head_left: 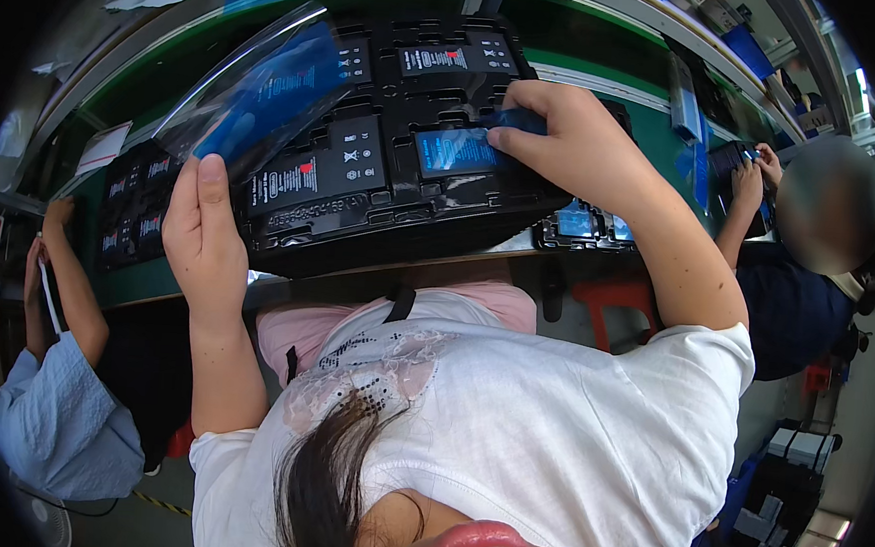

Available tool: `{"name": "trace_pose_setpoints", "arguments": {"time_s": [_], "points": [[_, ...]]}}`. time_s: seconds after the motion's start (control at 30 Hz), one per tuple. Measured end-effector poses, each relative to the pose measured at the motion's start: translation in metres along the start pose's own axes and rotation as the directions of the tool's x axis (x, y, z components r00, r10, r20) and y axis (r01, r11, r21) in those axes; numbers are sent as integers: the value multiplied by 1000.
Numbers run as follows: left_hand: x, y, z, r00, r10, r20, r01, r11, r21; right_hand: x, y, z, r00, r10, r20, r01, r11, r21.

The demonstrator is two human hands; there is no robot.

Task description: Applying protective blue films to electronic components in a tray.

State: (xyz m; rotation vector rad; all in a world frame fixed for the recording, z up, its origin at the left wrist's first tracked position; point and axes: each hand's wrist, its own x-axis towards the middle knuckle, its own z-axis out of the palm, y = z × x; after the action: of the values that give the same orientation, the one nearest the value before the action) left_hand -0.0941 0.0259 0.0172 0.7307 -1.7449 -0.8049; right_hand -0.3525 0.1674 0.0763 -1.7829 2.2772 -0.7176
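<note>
So, biggest stuff first, picture as a clock dial. The white T-shirt point(549, 421) of the person wearing the camera fills the middle down to 5 o'clock. A green workbench point(656, 137) arcs across from about 9 round to 2. The big black tray point(432, 205) sits just shy of 12, with moulded pockets. A co-worker in a dark top point(791, 315) is at 3, another in a light blue top point(67, 426) at 8. Next size down, a clear film point(254, 72) with a blue sheet in it slants over the tray at 10 to 11. The left hand point(205, 224), near 10, has its lower end pinched between thumb and fingers. The right hand point(566, 141), near 1, has a narrow grip: dark blue shows between thumb and fingers, but I can't tell if it's actually pinched. Smallest: a dark flat pack point(329, 162) at 11, and the blue-topped pack point(455, 152) at 12, both in tray pockets, the latter with the right thumb tip at its upper corner.
</note>
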Motion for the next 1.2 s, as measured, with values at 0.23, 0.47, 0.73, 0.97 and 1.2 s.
{"name": "trace_pose_setpoints", "arguments": {"time_s": [0.23,0.47,0.73,0.97,1.2], "points": [[0,0,-1,1000,-7,4,7,1000,16,9,-12,-16,993,35,109,-4,963,-271],[1,5,1,1000,-28,-9,28,998,51,7,-8,-14,997,10,73,7,975,-223],[-1,6,1,1000,-7,1,7,999,42,6,4,-32,918,-275,-285,167,921,-351],[-1,5,1,999,-33,19,33,999,7,10,-17,-34,944,-256,-207,220,958,-182],[0,4,0,999,-33,24,32,999,28,-1,1,-20,976,-217,-19,190,894,-407]]}}
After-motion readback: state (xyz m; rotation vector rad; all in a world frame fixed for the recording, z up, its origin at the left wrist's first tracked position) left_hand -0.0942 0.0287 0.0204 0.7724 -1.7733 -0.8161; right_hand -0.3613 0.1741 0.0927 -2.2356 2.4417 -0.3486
